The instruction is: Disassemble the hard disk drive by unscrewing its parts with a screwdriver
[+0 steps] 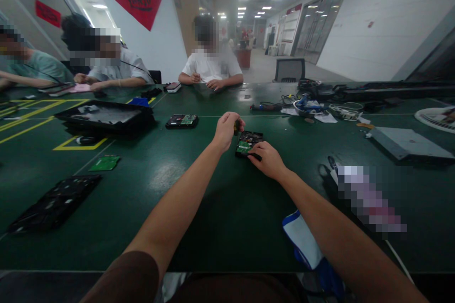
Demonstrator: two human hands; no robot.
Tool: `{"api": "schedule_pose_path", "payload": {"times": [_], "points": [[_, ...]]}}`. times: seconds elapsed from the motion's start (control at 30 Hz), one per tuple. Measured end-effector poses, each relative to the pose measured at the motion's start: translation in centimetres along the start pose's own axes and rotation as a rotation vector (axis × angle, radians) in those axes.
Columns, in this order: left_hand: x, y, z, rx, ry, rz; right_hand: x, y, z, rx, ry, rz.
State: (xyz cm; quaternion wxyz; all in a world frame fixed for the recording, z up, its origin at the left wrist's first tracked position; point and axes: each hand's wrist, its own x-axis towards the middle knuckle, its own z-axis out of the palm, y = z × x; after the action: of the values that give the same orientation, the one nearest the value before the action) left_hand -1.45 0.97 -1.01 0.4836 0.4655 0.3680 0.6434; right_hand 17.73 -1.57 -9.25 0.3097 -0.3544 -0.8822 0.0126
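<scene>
A hard drive [244, 146] with a green circuit board lies on the green table in front of me. My left hand [226, 130] is closed above its far left corner, around a small dark and yellow handle, apparently a screwdriver [236, 127]; its tip cannot be made out. At the drive's near right edge, my right hand [267, 160] grips the casing between thumb and fingers. Another hard drive [182, 121] with a green board sits farther left.
On the left are a black tray [106, 116], a loose green circuit board [105, 163] and a black casing [55, 202]. A metal box [412, 143], cables [270, 105] and a blue-white cloth item [304, 239] lie right. Several people sit across the table.
</scene>
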Motion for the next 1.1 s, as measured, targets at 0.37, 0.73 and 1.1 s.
{"api": "schedule_pose_path", "payload": {"times": [0.37,0.73,1.1], "points": [[0.0,0.4,-0.2,-0.025,-0.115,-0.010,0.0,-0.1,0.0,-0.009,-0.001,0.005],[-0.1,1.1,0.0,0.209,-0.070,0.118,0.0,-0.3,-0.3,0.005,-0.012,0.029],[0.0,0.9,-0.3,0.244,-0.004,0.173,0.1,-0.2,-0.2,0.006,-0.007,0.021]]}}
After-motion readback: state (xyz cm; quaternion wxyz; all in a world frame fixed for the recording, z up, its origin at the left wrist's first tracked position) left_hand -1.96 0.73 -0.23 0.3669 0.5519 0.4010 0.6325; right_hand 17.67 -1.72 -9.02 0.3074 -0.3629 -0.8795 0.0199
